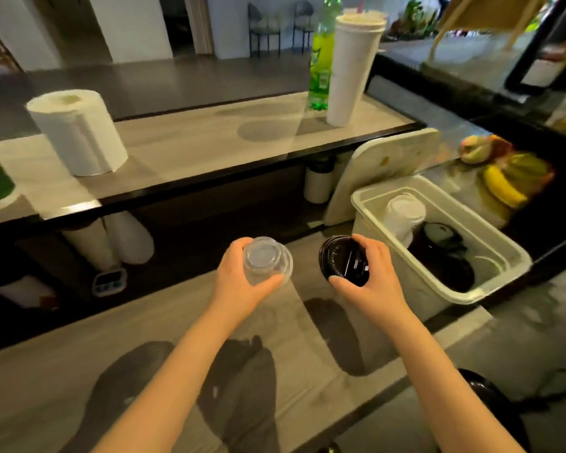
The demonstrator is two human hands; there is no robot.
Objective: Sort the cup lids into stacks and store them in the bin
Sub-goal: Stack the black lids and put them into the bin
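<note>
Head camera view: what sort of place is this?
Probably a café or juice-bar counter: a tall stack of white cups stands on the raised ledge, a bin holds stored lids, and fruit is piled at the right. The left hand grips clear lids, the right hand black lids.

Bin [420, 291] open on top, lid stacks [438, 253] filling much of it.

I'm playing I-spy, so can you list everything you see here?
clear lid stack: one, clear, in left hand
black lid stack: one, black, in right hand
bin: one, white, right of hands
white stack: one, white, inside bin
binned black lids: unclear, black, inside bin
paper towel roll: one, white, counter left
bottle: one, green, counter right
tall cup: one, white, beside bottle
banana: one, yellow, beyond bin
left hand: one, gripping clear stack
right hand: one, gripping black stack
</note>
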